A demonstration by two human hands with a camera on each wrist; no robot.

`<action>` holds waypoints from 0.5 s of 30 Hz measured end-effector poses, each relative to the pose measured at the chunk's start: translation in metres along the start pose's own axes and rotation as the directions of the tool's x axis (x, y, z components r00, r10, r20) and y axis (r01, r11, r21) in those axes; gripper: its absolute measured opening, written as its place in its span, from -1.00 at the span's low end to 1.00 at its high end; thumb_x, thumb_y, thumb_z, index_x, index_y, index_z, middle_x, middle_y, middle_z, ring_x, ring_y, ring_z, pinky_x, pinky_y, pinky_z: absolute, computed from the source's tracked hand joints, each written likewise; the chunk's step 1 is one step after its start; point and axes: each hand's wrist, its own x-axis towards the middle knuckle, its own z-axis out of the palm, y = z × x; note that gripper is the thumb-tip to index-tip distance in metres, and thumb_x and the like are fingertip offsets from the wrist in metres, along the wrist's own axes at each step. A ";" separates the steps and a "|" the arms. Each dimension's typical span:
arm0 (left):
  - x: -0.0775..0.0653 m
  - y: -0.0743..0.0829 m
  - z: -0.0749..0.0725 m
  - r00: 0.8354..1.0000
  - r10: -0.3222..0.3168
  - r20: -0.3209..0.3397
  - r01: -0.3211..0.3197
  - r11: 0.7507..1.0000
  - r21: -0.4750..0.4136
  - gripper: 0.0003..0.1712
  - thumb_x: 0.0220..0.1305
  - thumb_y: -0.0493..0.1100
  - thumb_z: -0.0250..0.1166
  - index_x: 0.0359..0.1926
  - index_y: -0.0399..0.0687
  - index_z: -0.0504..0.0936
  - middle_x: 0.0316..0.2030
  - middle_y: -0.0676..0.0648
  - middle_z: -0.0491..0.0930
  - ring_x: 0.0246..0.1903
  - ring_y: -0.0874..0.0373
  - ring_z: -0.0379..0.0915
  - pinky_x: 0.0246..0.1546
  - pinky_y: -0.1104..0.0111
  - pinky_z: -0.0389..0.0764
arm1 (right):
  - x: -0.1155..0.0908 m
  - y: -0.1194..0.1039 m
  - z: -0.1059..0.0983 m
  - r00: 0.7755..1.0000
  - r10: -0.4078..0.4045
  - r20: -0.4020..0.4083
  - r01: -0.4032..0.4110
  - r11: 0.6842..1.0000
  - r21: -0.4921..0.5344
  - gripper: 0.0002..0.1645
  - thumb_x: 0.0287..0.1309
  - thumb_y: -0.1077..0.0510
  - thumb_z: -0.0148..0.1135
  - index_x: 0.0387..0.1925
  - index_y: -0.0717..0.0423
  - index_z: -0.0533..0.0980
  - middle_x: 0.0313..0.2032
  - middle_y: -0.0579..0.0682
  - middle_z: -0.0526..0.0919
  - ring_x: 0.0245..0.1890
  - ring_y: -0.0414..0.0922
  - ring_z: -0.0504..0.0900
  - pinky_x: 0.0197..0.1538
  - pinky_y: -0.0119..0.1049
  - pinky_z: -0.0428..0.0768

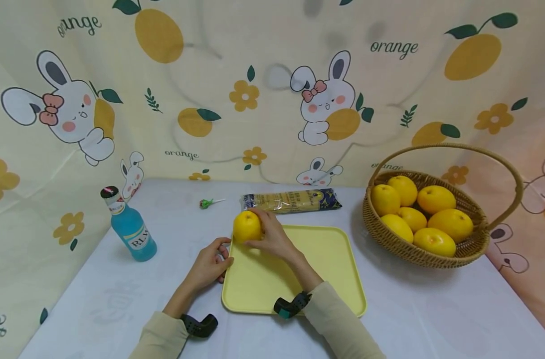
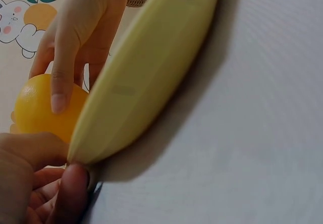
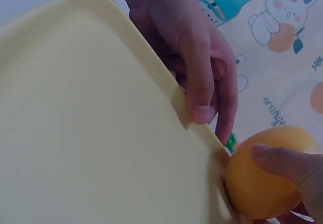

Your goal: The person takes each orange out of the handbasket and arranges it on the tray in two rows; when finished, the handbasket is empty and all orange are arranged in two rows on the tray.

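A yellow-orange citrus fruit is at the far left corner of the pale yellow tray. My right hand grips this fruit, its thumb pressed on the side in the right wrist view. With thumb and fingers, my left hand pinches the tray's left rim, just below the fruit. The left wrist view shows the tray from its side, with the left thumb and fingers at its edge and the fruit behind. Whether the fruit touches the tray's floor I cannot tell.
A wicker basket with several yellow fruits stands at the right. Behind the tray lies a long clear-and-blue packet. A green-wrapped lollipop lies at the back, and a blue bottle stands at the left.
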 end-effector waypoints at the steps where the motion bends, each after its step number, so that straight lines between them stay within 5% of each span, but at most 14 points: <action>1: 0.000 0.000 0.000 1.000 0.003 0.001 -0.003 1.000 -0.001 -0.46 0.14 -0.35 0.26 0.16 -0.24 0.34 -0.37 -0.07 0.40 -0.75 0.15 0.37 -0.79 0.35 0.52 | 0.001 0.000 0.001 1.000 0.006 0.000 -0.006 1.000 -0.002 0.00 -0.19 0.09 0.51 0.31 -0.02 0.21 0.16 0.20 0.28 0.07 0.08 0.39 0.12 0.04 0.44; 15: 0.000 0.002 0.000 1.000 -0.013 0.000 0.013 1.000 0.013 -0.46 0.14 -0.34 0.27 0.16 -0.23 0.34 -0.37 -0.06 0.40 -0.75 0.15 0.37 -0.78 0.36 0.52 | 0.005 -0.001 0.004 1.000 0.005 -0.006 -0.005 1.000 -0.002 0.01 -0.16 0.05 0.49 0.33 -0.03 0.18 0.14 0.17 0.28 0.06 0.07 0.39 0.15 0.04 0.42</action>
